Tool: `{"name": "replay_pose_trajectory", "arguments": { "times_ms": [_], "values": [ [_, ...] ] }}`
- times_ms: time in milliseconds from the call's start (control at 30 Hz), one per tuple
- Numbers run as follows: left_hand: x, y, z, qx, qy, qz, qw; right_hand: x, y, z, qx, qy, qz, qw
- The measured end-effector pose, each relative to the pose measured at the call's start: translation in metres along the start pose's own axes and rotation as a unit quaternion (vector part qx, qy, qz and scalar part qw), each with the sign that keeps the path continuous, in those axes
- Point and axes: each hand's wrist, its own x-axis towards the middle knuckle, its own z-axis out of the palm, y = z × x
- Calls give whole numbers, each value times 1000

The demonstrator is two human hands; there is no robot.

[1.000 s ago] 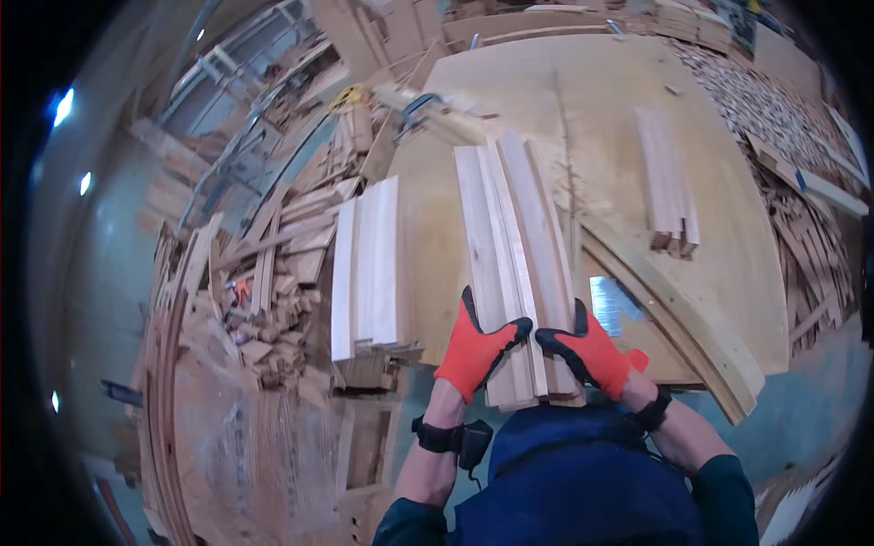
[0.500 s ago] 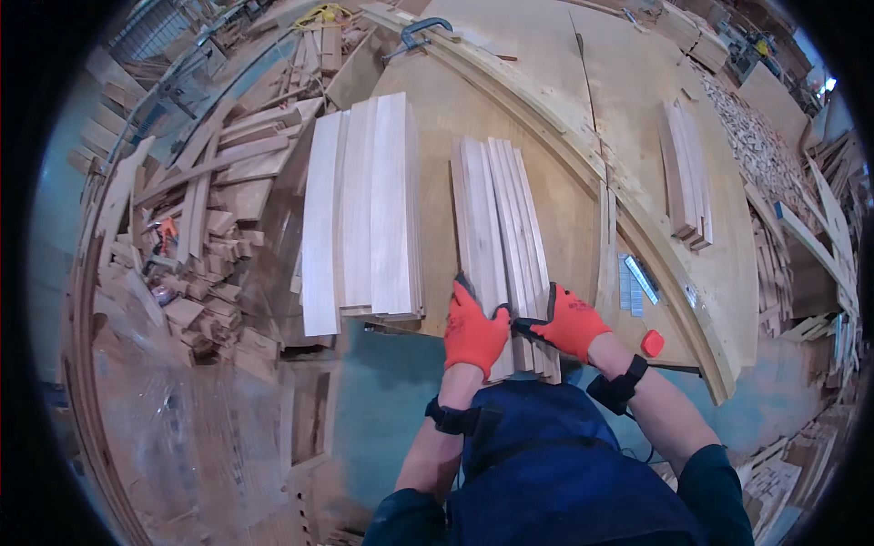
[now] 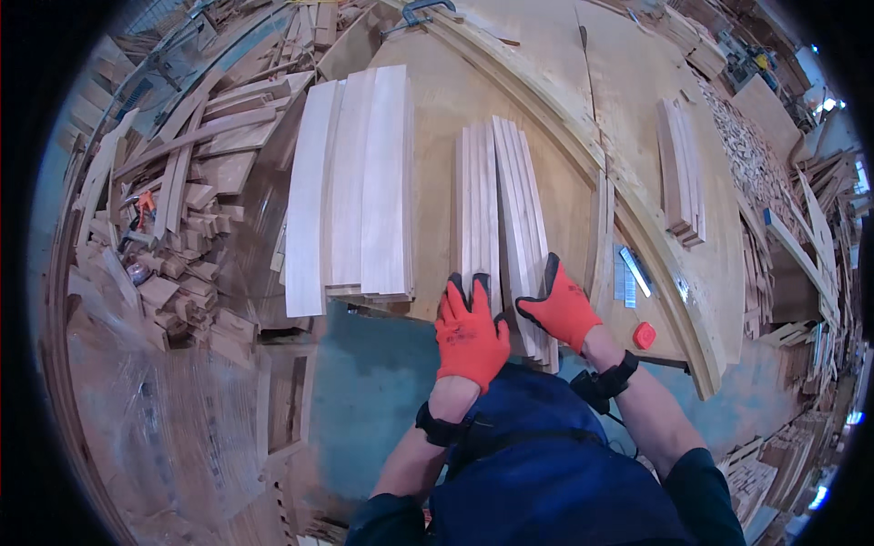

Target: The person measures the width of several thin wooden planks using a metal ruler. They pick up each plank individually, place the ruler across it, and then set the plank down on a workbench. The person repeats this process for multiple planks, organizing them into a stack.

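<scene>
Wooden strips (image 3: 521, 218) in two bundles, long axes away from the wearer (image 3: 546, 473).

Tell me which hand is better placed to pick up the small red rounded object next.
Probably the right hand in its red-and-black glove: it is nearer the small red rounded object. The red-and-black-gloved left hand lies farther left, its fingers on long pale wooden strips.
</scene>
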Motion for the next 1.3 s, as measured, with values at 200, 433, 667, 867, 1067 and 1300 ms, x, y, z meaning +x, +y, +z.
{"name": "replay_pose_trajectory", "arguments": {
  "times_ms": [200,433,667,867,1067,1300],
  "values": [
    [-6,-30,10,-160,41,31,986,-15,1,-16,-35,-10,10,999],
    [8,-43,19,-156,58,82,983,-6,14,22,112,-76,-55,989],
    [6,-31,9,-85,34,74,993,-4,13,4,297,-165,15,940],
    [9,-35,11,-124,48,96,986,-3,25,19,276,-118,-47,953],
    [-15,-43,1,-251,34,34,967,-9,8,7,292,-157,37,943],
    [-65,-56,-25,-92,-40,164,981,-6,24,16,293,-136,2,946]
  ]
}}
